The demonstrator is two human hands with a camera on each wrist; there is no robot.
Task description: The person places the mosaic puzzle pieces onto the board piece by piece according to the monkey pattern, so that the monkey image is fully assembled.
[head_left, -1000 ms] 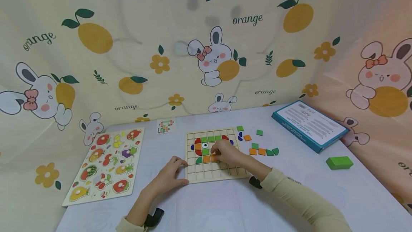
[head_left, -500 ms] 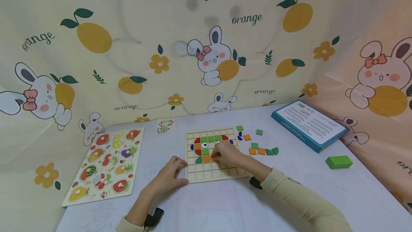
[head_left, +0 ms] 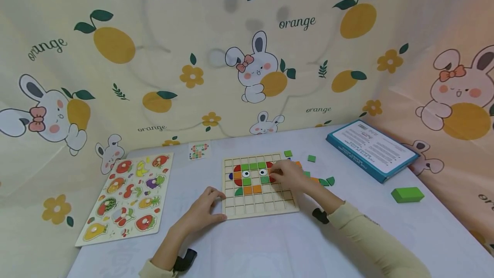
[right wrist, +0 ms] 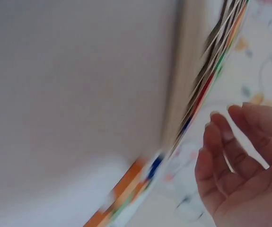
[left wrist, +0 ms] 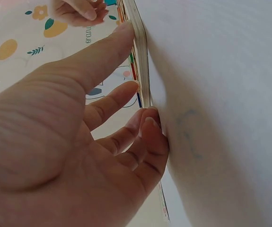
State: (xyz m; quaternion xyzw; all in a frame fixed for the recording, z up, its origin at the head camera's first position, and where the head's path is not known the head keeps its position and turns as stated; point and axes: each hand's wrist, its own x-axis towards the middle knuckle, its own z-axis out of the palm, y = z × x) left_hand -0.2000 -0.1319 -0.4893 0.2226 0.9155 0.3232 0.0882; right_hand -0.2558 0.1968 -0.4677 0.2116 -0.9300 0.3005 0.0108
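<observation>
Over the gridded board point(head_left: 265, 204) hangs the right hand point(head_left: 290, 176), loosely parted, the spread left hand point(head_left: 203, 208) touching its edge.

The right hand point(head_left: 288, 175) no longer pinches the orange tile point(head_left: 257, 189), which now lies uncovered in its cell. The hand is displaced rightward over the board point(head_left: 262, 216), exposing the eye tile point(head_left: 263, 172) and green tile point(head_left: 264, 179) and partly covering a loose tile point(head_left: 298, 164).
</observation>
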